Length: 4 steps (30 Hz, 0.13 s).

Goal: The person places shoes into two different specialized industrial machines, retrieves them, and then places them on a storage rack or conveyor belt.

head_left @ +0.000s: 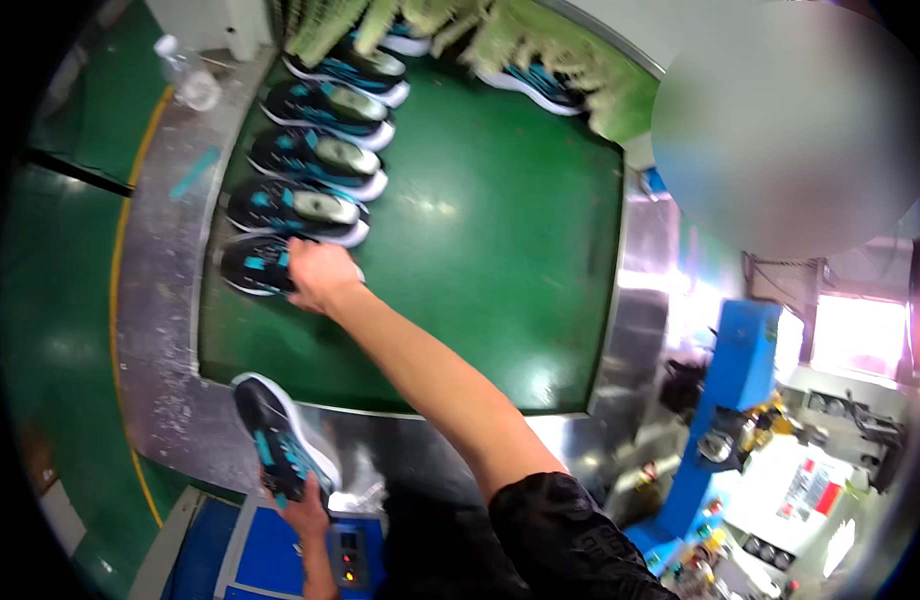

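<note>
My left hand (305, 515) grips the heel end of a black sneaker (263, 410) with teal trim and a white sole, held tilted over the metal edge at the lower left. Stretched across the green surface, my right hand (320, 272) closes on the near end of a row of matching sneakers; the sneaker under it (255, 265) lies on the green, its heel part hidden by my fingers. Beside that hand sits the neighbouring sneaker (290, 208), a pale form showing in its opening. Several more of the kind extend away up the left side.
The green belt (480, 300) has a metal frame (160, 350) around it. A green fringed curtain (620, 90) hangs at the far end, with another sneaker (535, 85) beneath. A plastic bottle (192, 85) stands far left. A blue machine (730, 390) is at right, a blue box (270, 550) below.
</note>
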### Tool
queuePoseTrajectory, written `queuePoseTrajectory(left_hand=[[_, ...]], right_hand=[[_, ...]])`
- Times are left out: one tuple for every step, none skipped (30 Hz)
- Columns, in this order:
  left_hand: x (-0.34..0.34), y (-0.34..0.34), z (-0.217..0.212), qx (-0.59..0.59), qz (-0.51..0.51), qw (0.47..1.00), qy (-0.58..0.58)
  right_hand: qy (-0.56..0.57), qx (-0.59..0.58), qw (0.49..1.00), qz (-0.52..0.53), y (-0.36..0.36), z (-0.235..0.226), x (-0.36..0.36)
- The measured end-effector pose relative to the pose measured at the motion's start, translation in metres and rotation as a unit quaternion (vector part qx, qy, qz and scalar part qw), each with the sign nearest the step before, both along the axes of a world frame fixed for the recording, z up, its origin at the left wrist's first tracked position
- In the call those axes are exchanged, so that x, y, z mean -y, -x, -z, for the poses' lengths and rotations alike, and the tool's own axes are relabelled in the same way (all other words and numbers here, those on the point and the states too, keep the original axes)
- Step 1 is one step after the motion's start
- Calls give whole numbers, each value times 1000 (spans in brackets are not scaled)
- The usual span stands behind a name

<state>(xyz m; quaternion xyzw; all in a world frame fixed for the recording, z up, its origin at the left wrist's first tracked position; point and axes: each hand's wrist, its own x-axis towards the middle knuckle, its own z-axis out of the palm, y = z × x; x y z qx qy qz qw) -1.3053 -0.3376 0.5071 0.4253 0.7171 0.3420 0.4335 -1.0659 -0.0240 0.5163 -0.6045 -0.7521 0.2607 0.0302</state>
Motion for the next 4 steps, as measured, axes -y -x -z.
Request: queuePoseTrajectory(left_hand=[[3, 3, 6, -31, 16, 999, 27], [-11, -5, 13, -44, 2, 999, -1], [-30, -10, 25, -61, -3, 998, -20], [-26, -14, 31, -31, -3, 999, -28]], right_hand=[[-37, -14, 999, -5, -4, 3, 4], [2, 0, 1000, 2, -9, -13, -28], [41, -29, 998, 38, -17, -20, -5], [28, -15, 998, 46, -33, -29, -4]])
